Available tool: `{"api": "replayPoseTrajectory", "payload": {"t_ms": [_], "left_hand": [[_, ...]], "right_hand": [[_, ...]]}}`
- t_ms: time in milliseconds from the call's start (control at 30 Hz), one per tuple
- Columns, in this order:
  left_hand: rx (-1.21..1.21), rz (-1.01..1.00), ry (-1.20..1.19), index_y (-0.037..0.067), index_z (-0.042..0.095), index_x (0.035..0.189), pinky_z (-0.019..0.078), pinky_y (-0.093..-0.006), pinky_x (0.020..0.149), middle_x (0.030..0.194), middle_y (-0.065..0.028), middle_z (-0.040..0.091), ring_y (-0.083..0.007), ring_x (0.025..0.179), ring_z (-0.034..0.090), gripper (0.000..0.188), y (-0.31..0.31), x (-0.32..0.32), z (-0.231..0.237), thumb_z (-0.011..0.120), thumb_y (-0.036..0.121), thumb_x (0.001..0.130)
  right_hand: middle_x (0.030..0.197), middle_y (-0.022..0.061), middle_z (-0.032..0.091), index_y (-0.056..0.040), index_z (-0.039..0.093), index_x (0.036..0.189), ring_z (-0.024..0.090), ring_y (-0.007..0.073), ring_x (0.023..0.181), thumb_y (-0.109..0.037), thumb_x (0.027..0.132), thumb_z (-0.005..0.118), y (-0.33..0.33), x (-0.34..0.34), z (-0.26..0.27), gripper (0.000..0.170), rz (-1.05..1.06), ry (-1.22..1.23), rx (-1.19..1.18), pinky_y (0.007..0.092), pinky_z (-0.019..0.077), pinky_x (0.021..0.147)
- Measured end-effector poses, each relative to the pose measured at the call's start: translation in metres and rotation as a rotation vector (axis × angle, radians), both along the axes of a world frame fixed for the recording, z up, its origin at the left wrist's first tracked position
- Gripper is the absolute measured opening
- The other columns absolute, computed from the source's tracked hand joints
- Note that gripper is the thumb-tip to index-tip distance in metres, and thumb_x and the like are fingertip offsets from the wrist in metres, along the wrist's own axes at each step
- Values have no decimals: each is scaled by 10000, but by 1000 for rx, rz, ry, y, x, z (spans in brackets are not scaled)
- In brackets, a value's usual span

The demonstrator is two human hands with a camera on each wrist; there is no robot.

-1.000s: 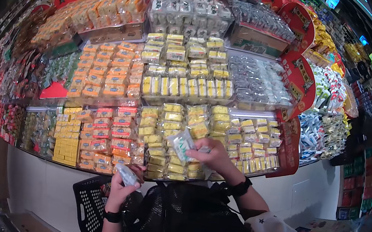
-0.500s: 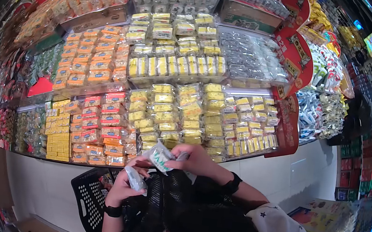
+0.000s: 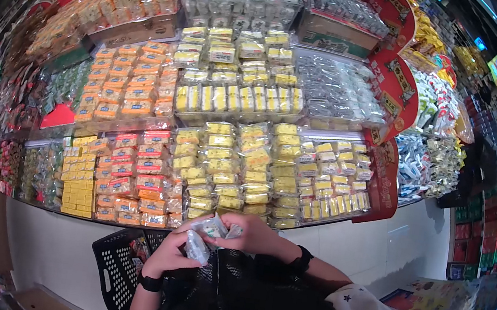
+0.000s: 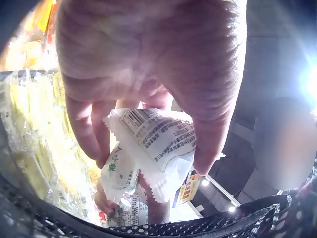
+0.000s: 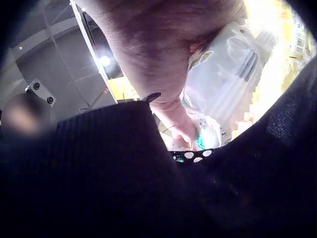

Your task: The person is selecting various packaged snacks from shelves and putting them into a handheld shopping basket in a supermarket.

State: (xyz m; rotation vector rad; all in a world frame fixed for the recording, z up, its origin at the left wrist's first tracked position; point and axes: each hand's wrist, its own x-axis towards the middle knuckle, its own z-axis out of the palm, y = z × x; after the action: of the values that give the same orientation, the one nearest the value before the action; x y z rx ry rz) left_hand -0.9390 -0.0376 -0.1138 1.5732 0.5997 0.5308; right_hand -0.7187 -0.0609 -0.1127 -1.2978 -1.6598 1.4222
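Observation:
The left hand (image 3: 171, 254) holds a small clear-and-white wrapped packet (image 3: 196, 248) between thumb and fingers, low in front of the body. In the left wrist view, printed text and a barcode show on that packet (image 4: 161, 136). Right beside it, the right hand (image 3: 254, 234) grips a white packet with green lettering (image 3: 211, 227); the two hands nearly meet. The right wrist view shows a glossy clear packet (image 5: 223, 74) against the palm of the right hand (image 5: 153, 54). Some right fingertips are hidden behind the packets.
Rows of yellow packets (image 3: 240, 100), orange packets (image 3: 141, 87) and grey packets (image 3: 339, 88) fill a tiered display beyond the hands. A black perforated basket (image 3: 114, 269) stands at the lower left. Dark mesh fabric (image 3: 234, 266) lies just below the hands.
The right hand has come down and left from over the yellow packets with its white packet, close against the left hand. The left hand still holds its packet.

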Motion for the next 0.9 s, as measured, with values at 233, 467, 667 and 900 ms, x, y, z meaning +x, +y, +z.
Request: {"api": "replayPoseTrajectory", "payload": {"t_ms": [233,467,667,900], "left_hand": [[-208,252,103,7,622,870,370,-320,898,1146,-138,521,-227,1081,482,357,-7,-20,-15,771,135,572],[-285,224,136,11,619,819,395,-308,862,1129,-138,537,-215,1029,513,293,-8,-14,-14,757,109,580],[-219,208,84,4,617,834,407,-317,866,1282,-163,438,-218,1052,511,314,-6,-14,-15,758,88,566],[-177,244,70,-18,590,962,425,-295,837,1200,-128,494,-188,983,540,433,-5,-16,-23,745,49,564]], "right_hand": [[748,102,589,-50,591,914,590,279,677,-269,686,702,9,-16,-12,336,29,-121,300,323,461,584],[725,110,595,-94,592,914,593,294,692,-334,677,681,8,-14,-17,348,19,-127,175,360,456,587],[790,93,597,-65,594,926,594,264,693,-287,704,689,9,-14,-18,329,43,-109,198,322,461,597],[756,75,596,-55,600,892,590,212,674,-292,704,700,33,13,-8,318,11,-122,176,293,453,599]]}}
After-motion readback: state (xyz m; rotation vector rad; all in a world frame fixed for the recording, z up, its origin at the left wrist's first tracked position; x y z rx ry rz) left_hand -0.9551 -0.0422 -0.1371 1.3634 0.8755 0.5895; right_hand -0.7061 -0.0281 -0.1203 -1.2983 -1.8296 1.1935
